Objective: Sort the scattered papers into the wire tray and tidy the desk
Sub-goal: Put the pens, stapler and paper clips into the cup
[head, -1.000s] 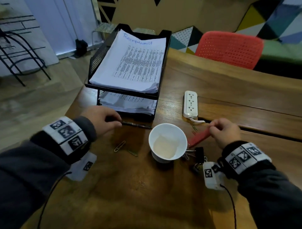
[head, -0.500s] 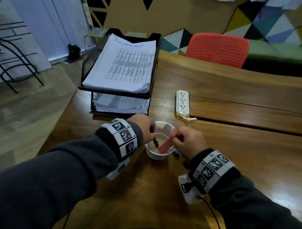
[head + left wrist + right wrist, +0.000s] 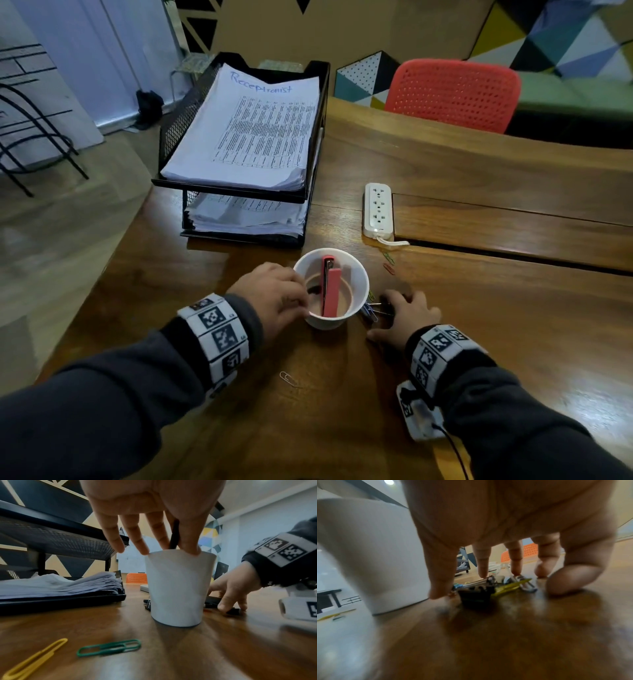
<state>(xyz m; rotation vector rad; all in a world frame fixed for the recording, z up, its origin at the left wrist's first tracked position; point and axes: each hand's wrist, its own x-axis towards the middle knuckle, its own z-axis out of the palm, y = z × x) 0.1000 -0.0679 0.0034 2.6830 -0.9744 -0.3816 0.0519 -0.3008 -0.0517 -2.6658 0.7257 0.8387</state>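
Note:
The black wire tray (image 3: 178, 137) holds a paper stack (image 3: 257, 130) on top and more papers (image 3: 246, 216) on its lower level. In front stands a white cup (image 3: 356, 270) with a red stapler (image 3: 330, 287) upright inside. My left hand (image 3: 303, 298) hangs over the cup's left rim and pinches a black pen (image 3: 174, 534) whose tip is inside the cup. To the cup's right, my right hand (image 3: 394, 303) arches over a pile of binder clips and paper clips (image 3: 476, 595), its fingertips (image 3: 482, 573) touching them.
A white power strip (image 3: 376, 209) lies right of the tray, with two coloured paper clips (image 3: 388, 263) near its cord. A silver paper clip (image 3: 287, 378) lies between my forearms; a green one (image 3: 109, 647) and a yellow one (image 3: 34, 660) lie under my left wrist. A red chair (image 3: 452, 92) stands behind the desk.
My left hand carried the pen from beside the tray to the cup. My right hand put the red stapler into the cup, let go and dropped onto the clips.

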